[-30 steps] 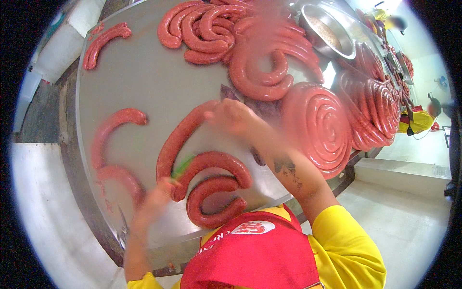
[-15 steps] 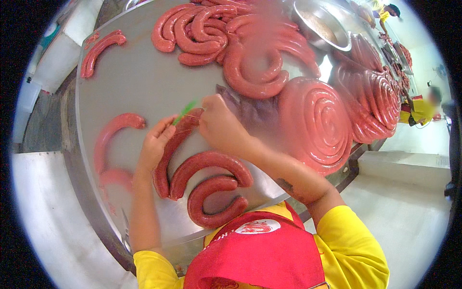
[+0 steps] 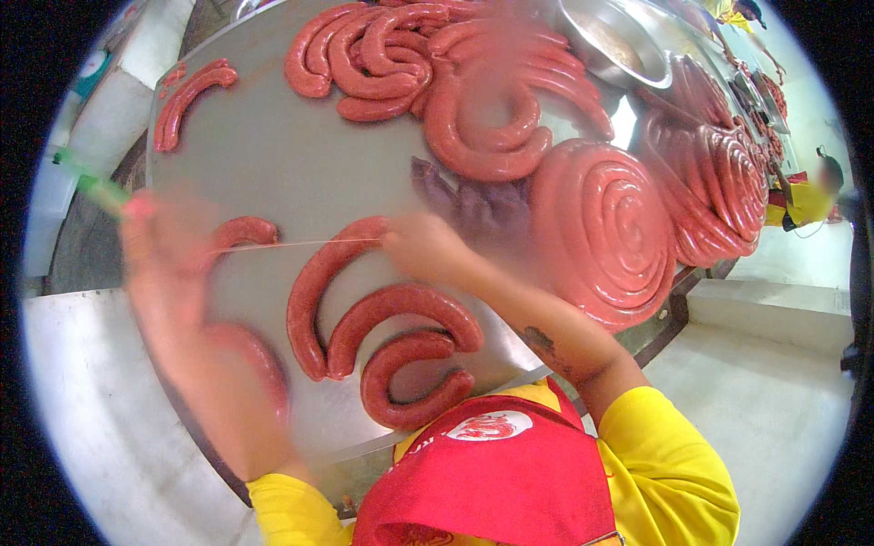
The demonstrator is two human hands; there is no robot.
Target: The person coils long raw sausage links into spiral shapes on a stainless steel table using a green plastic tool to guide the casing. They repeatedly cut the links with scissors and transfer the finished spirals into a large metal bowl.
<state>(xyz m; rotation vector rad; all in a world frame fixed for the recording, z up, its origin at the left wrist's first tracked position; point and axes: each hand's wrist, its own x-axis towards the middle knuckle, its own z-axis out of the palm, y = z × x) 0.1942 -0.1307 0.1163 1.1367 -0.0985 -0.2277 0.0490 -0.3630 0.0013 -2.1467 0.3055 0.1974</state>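
My left hand [image 3: 168, 241], smeared by motion, is out over the table's left edge, closed around a slim green tool [image 3: 102, 193] whose exact kind is blurred. A thin string [image 3: 291, 243] runs taut from it across to my right hand [image 3: 426, 247]. The right hand is closed at the upper end of a linked sausage [image 3: 308, 300]; its fingertips are blurred. That sausage curves down to a joint with a second sausage [image 3: 401, 298]. Beneath them, near the apron, a third sausage [image 3: 375, 387] lies curled.
The metal table [image 3: 273, 173] bears piled sausages [image 3: 364, 64] at the back and a large coil [image 3: 605, 237] on the right. A metal bowl [image 3: 619, 45] stands far right. Shorter pieces [image 3: 191, 105] lie left. People in yellow [image 3: 810, 205] are at the far right.
My left hand has swung away leftward with the green tool, drawing the string out straight. The right hand has stayed by the sausage end, lowering slightly.
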